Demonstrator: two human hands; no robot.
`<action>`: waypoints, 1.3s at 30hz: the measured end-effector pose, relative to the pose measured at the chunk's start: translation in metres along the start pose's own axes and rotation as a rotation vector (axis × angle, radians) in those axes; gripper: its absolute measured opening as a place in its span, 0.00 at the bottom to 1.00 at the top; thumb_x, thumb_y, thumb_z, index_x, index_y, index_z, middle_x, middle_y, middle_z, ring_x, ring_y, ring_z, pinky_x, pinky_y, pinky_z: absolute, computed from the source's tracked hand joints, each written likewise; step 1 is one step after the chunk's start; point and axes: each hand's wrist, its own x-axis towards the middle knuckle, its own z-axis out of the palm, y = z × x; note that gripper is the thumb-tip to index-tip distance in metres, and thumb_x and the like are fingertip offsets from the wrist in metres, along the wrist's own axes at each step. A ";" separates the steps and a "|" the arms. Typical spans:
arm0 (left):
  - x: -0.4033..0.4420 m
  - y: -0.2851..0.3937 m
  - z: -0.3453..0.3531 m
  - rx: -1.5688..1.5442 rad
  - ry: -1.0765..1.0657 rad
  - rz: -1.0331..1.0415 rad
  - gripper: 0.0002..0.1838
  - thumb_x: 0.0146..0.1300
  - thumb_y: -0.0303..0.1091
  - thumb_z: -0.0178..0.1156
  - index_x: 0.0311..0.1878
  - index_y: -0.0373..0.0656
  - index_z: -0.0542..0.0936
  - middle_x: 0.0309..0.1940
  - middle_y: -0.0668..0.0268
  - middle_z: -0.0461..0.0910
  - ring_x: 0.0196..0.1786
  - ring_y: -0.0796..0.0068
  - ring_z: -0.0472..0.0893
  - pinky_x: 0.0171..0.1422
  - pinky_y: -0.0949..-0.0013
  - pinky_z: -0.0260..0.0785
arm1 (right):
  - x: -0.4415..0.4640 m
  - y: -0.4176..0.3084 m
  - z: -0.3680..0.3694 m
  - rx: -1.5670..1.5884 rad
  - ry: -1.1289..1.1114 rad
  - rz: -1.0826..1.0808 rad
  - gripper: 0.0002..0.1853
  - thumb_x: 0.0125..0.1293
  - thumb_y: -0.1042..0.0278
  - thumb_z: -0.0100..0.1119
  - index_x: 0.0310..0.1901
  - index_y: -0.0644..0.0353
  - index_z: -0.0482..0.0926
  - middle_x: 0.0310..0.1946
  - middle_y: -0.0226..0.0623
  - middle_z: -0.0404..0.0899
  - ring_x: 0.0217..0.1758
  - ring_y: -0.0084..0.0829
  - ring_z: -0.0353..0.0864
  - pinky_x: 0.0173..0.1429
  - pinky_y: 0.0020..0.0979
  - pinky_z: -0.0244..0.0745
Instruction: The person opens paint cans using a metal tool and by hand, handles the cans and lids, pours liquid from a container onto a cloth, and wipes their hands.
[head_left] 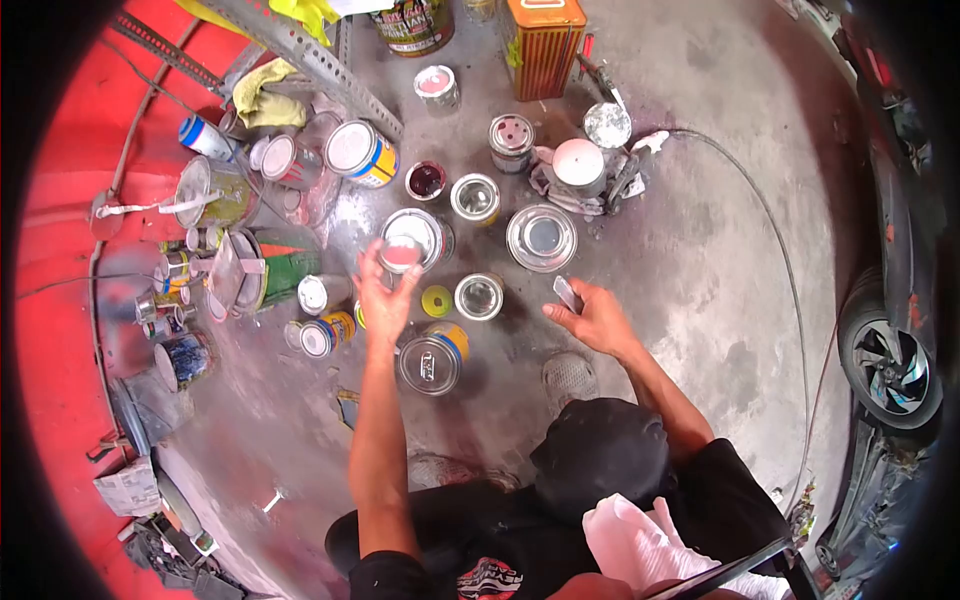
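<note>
My left hand point(385, 295) has its fingers closed around a small round lid or cup with a pinkish face point(401, 254), held over a large silver-lidded can point(428, 232). Between thumb and fingers of my right hand point(593, 315) is a short, flat grey tool point(567, 293). Just above that tool is a wide round can point(542, 238). Between my hands stand a silver can point(479, 297) and a small yellow-green round piece point(436, 300). A can with a clear-looking top point(431, 364) is right of my left wrist. Dark red liquid shows in a small open can point(426, 180).
Paint cans and a green container point(285, 268) crowd the left beside a perforated metal post point(320, 70). An orange tin point(543, 50) stands at the top. A hose point(768, 215) crosses the floor at right, near a car wheel point(889, 365).
</note>
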 end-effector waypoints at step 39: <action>-0.040 0.207 -0.069 -0.048 -0.487 0.684 0.69 0.44 0.27 0.79 0.82 0.36 0.39 0.65 0.52 0.77 0.68 0.50 0.76 0.73 0.53 0.69 | -0.018 -0.076 -0.030 -0.317 0.209 -0.951 0.52 0.43 0.59 0.82 0.71 0.64 0.68 0.69 0.45 0.74 0.66 0.44 0.81 0.48 0.35 0.86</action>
